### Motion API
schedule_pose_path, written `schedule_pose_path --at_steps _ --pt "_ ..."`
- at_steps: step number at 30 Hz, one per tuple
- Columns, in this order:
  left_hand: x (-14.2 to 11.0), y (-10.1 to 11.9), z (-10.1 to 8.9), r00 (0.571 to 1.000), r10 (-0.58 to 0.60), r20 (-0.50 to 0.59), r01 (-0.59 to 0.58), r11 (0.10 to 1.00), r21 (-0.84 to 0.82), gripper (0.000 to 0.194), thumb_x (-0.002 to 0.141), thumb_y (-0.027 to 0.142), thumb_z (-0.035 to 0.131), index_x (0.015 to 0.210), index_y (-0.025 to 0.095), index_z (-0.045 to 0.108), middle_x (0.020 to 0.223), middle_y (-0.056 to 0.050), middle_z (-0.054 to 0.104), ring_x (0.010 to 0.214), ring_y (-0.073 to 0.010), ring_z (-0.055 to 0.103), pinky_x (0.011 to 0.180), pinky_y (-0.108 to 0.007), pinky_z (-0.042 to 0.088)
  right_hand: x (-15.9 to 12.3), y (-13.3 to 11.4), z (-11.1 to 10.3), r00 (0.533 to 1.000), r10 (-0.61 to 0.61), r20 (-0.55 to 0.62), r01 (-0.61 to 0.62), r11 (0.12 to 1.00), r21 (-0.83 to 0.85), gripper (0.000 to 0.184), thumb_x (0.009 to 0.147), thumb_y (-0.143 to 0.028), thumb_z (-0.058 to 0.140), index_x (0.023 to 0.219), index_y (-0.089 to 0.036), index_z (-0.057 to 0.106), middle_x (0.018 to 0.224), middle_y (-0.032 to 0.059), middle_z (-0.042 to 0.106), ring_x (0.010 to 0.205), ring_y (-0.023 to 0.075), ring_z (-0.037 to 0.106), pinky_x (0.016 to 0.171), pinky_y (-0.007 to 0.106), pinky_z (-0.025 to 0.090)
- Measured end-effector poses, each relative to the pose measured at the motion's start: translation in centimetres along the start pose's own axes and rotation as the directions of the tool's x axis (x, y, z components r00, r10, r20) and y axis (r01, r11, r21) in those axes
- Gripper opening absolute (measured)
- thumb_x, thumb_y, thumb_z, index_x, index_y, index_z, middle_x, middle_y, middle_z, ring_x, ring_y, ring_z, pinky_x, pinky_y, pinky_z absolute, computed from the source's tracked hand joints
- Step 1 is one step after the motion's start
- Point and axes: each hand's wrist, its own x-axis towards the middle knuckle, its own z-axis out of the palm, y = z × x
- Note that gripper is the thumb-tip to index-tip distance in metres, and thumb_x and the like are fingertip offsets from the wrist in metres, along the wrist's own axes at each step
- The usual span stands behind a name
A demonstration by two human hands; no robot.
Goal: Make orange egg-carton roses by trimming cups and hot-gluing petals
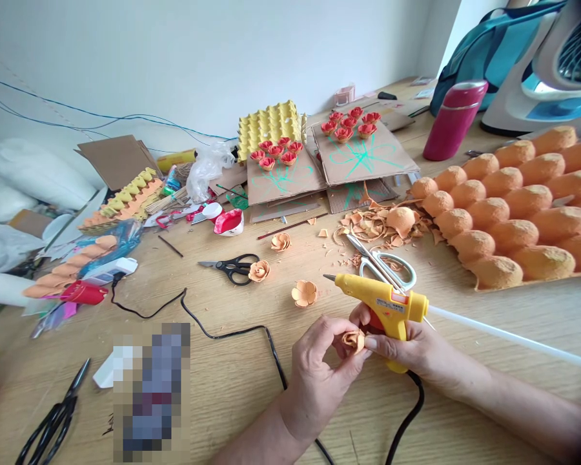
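My left hand point(319, 361) pinches a small orange rosette of curled egg-carton pieces point(353, 341) between thumb and fingers. In my right hand point(407, 349) is a yellow hot glue gun point(387, 298), its nozzle pointing left and a long white glue stick point(508, 336) sticking out of its back. The right thumb also touches the rosette's edge. Just beyond the hands lie an orange petal cup point(304, 294) and two layered flowers, a nearer one point(259, 271) and a farther one point(281, 242). Black scissors point(232, 267) lie beside the nearer flower.
Orange egg trays point(518, 213) fill the right side, next to carton scraps point(387, 226) and white-handled scissors point(385, 263). Red flowers point(343, 134) stand on cardboard point(363, 161) behind. A black cord point(232, 334) crosses the table. More black scissors point(58, 413) lie front left.
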Motion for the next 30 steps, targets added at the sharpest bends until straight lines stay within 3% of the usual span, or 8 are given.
schedule_pose_path --at_steps 30 --pt "-0.14 0.14 0.02 1.0 -0.024 -0.003 0.024 1.0 -0.003 0.019 0.084 0.013 0.069 0.099 0.019 0.059 0.08 0.001 0.064 0.068 -0.0101 0.059 0.067 -0.02 0.052 0.06 0.49 -0.16 0.999 0.013 0.044 -0.014 0.999 0.043 0.029 0.085 -0.04 0.074 0.097 -0.021 0.056 0.089 0.0018 0.061 0.086 0.0172 0.059 0.078 0.032 0.047"
